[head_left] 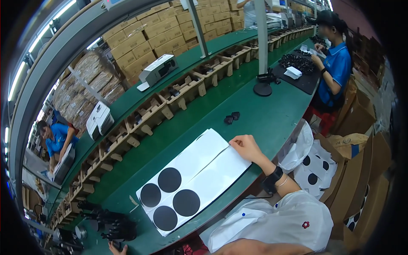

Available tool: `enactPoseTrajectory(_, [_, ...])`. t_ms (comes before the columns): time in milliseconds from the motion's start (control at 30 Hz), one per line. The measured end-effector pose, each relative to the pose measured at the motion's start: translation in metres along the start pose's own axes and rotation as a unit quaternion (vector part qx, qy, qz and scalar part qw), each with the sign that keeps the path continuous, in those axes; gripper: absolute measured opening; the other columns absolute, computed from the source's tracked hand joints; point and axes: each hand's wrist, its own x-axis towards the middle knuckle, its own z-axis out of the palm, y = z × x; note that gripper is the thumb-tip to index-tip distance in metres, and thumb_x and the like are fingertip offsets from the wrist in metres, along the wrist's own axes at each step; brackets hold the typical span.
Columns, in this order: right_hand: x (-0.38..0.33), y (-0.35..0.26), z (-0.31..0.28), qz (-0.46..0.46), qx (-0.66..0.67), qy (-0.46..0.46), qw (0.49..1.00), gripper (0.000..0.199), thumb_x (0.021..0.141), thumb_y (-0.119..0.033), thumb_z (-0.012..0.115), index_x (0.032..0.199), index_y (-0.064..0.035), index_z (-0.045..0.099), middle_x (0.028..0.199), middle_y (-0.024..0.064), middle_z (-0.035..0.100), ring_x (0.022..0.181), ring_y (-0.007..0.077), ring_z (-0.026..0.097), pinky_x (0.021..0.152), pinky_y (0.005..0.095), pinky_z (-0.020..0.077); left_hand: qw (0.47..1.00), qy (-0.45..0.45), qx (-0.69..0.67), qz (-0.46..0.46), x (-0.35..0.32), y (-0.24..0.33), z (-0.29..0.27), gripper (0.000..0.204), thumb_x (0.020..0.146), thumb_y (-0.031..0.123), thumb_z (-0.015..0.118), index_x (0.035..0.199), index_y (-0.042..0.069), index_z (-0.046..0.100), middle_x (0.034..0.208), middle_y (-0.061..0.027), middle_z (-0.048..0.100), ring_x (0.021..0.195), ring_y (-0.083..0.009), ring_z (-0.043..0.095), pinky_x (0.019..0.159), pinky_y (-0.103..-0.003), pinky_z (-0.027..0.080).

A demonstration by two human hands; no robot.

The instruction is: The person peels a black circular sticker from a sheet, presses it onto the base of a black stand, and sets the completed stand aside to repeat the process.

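Note:
A white sheet [208, 159] lies flat on the green bench, with several round black stickers at its near left end and a slit-like line along its bare part. At its far right edge my right hand [247, 148] is closed, thumb and fingertips pinching at the sheet's border. My left hand [117, 248] shows only in part at the lower edge. Its fingers are bent about a small black part [120, 245], mostly hidden. Just beyond it stands a cluster of black stands or parts [117, 225]. Two small black pieces [231, 117] rest beyond the sheet.
A row of cardboard trays [182, 91] runs along the green conveyor [208, 95]. A black disc-based stand [262, 88] is by the post. Right of me, an open carton [344, 170] holds used sticker sheets [313, 168]. A co-worker [338, 63] sits farther right, another [59, 140] across the line.

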Motion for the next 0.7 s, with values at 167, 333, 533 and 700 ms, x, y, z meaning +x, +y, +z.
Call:
enactPoseTrajectory(167, [-0.014,-0.034,0.015,-0.209,-0.225,0.197,0.931,0.013,0.081,-0.007,0.058,0.087,0.0024,0.065,0.083,0.0165,0.064,0.077,0.0312,0.06,0.068,0.0356,0.0476,0.992,0.023,-0.124,0.021,0.044,-0.005,0.006,0.084,0.069,0.008,0.073,0.138,-0.003,0.027,0.133,-0.021,0.039,0.12,-0.0289,0.042,0.102,-0.036,0.033])
enactPoseTrajectory(333, [-0.034,-0.07,0.053,-0.25,-0.129,0.116,0.953,0.012,0.08,-0.006,0.058,0.088,0.0012,0.065,0.088,0.0164,0.062,0.087,0.0329,0.057,0.075,0.0379,0.046,0.977,0.049,-0.199,-0.058,0.047,-0.022,0.001,0.077,0.077,0.007,0.066,0.14,-0.002,0.024,0.135,-0.017,0.04,0.123,-0.0255,0.041,0.102,-0.034,0.033])
enactPoseTrajectory(533, [-0.073,-0.087,0.137,-0.354,0.007,-0.112,0.928,0.018,0.078,-0.003,0.058,0.095,0.0005,0.063,0.095,0.014,0.062,0.092,0.0303,0.056,0.079,0.0401,0.0454,0.77,0.242,-0.587,-0.054,-0.021,0.124,-0.044,0.07,0.087,0.037,0.053,0.143,0.009,0.022,0.137,-0.0212,0.038,0.121,-0.0292,0.043,0.1,-0.037,0.037])
enactPoseTrajectory(700, [-0.092,-0.102,0.188,-0.505,-0.085,-0.207,0.833,0.025,0.077,-0.003,0.057,0.102,-0.0013,0.06,0.104,0.0117,0.059,0.101,0.0275,0.054,0.086,0.0386,0.0426,0.571,0.221,-0.789,0.058,-0.089,0.276,-0.062,0.077,0.083,0.057,0.048,0.141,0.012,0.026,0.132,-0.026,0.04,0.113,-0.037,0.049,0.086,-0.046,0.048])
